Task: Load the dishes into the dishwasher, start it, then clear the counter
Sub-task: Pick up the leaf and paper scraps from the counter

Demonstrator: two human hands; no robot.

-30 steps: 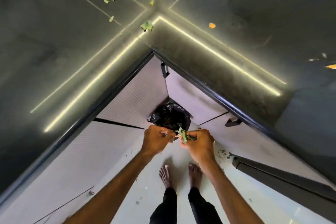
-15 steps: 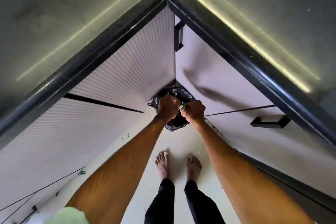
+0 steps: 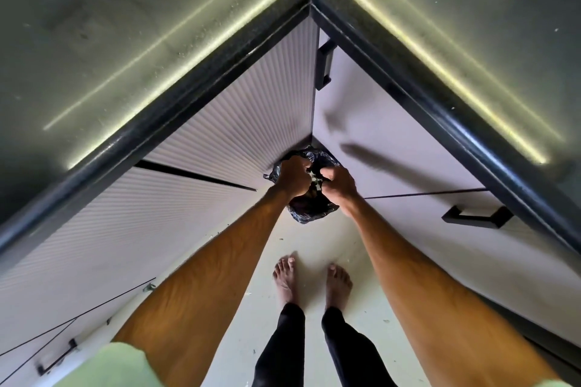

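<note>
Left hand [image 3: 294,177]: lowered from above the bin bag [image 3: 309,210] onto its mouth, fingers curled.
Right hand [image 3: 339,187]: lowered alongside, to the bin bag's mouth.
Scraps [image 3: 314,179]: the green bunch I held above the bin bag now shows only as pale bits between my hands.
Counter [image 3: 125,41]: fills more of my view above the bin bag.

Sole view, head-worn wide-angle camera: set above the inner corner of the countertop [image 3: 94,25] and pitched steeply down, facing into the angle where two runs of cabinet fronts [image 3: 220,182] meet. Range near: both forearms fill the lower frame, the left hand [image 3: 294,179] and right hand [image 3: 339,187] sit at centre over a black bag [image 3: 309,210], and bare feet [image 3: 284,276] stand on the floor [image 3: 314,242] directly beneath the lens.
</note>
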